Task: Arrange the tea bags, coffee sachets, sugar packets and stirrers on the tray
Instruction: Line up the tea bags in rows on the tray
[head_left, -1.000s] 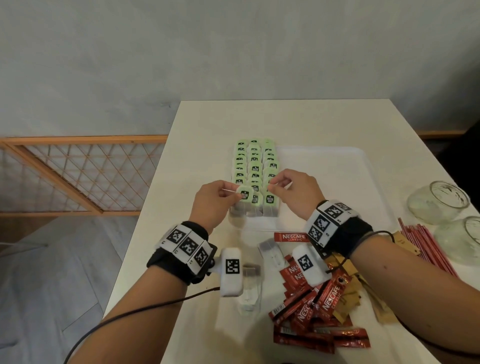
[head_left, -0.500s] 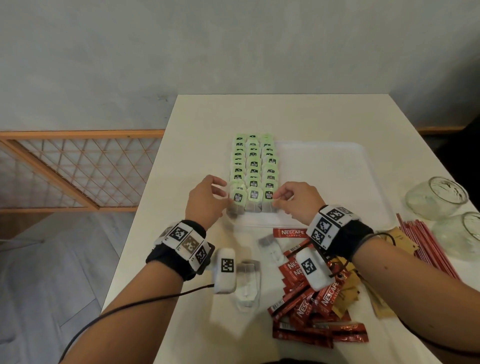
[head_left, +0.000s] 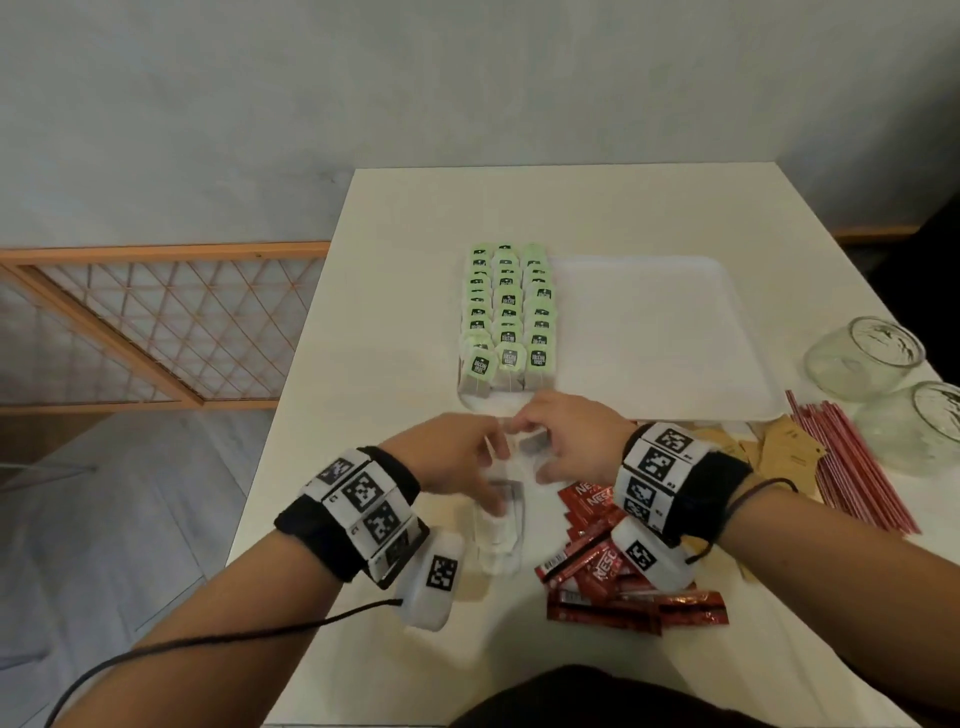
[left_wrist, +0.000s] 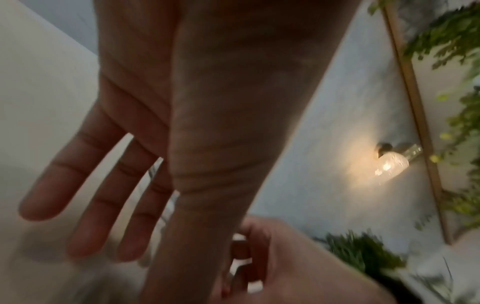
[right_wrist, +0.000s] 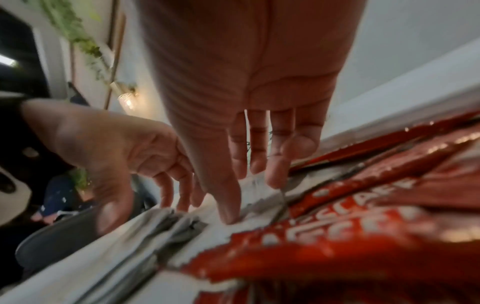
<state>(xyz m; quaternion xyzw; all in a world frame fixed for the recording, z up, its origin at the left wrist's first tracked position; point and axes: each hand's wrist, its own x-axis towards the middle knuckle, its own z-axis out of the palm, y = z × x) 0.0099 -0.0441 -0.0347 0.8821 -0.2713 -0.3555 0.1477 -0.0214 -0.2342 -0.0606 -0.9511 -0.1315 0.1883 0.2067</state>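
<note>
Left hand (head_left: 457, 457): sat low in the centre of the head view, at the loose tea bags (head_left: 498, 525) on the table (head_left: 363, 364) below the tray; its fingers (left_wrist: 78, 179) lay straight and spread, gripping nothing.
Tray (head_left: 675, 338): white, in the middle of the frame; three neat columns of green-tagged tea bags (head_left: 506, 317) filled its left strip, the front row standing upright against the near rim. The rest of its floor, to the right, was bare.
Right hand (head_left: 566, 441): just beside the left, touching the same loose bags; whether its fingertips (right_wrist: 228, 214) pinched one or only pressed down, I cannot tell.
Coffee sachets (head_left: 613, 566): a red heap under the right wrist, off the tray.
Sugar packets (head_left: 779, 452): brown, right of the sachets, near the tray's lower right corner.
Stirrers (head_left: 852, 467): a red bundle on the table further right, beside two glass jars (head_left: 883, 384) near the right edge.
</note>
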